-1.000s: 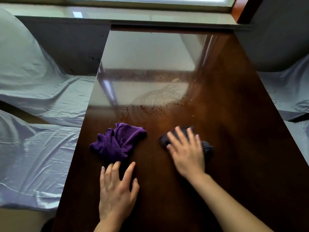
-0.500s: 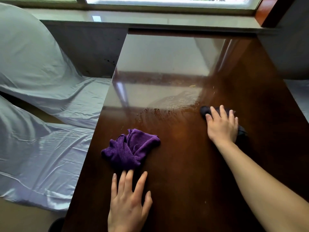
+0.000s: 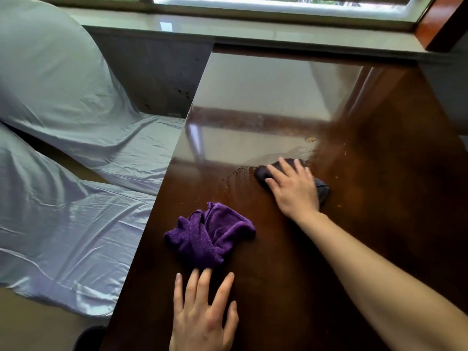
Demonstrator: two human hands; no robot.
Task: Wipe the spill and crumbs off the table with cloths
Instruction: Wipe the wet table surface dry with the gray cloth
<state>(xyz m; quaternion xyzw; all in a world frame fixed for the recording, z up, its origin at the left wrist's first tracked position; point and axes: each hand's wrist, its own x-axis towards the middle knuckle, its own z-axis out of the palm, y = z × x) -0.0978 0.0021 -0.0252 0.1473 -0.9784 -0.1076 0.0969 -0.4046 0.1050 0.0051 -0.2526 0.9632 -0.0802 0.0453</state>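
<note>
At six o'clock the left hand [image 3: 202,315] lies flat and empty on the glossy dark table [image 3: 291,274], fingertips [image 3: 206,273] at the crumpled purple cloth [image 3: 210,234]. Toward one o'clock the right hand [image 3: 293,188], fingers [image 3: 285,167] straight, presses a dark cloth [image 3: 323,191] onto the wet spill [image 3: 240,173]. Sheet-draped seats [image 3: 63,122] at nine, windowsill [image 3: 253,29] at twelve.

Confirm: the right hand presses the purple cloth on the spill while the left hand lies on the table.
Wrong cloth: the head view shows the right hand pressing the dark cloth on the spill; the purple cloth lies by the left hand.
</note>
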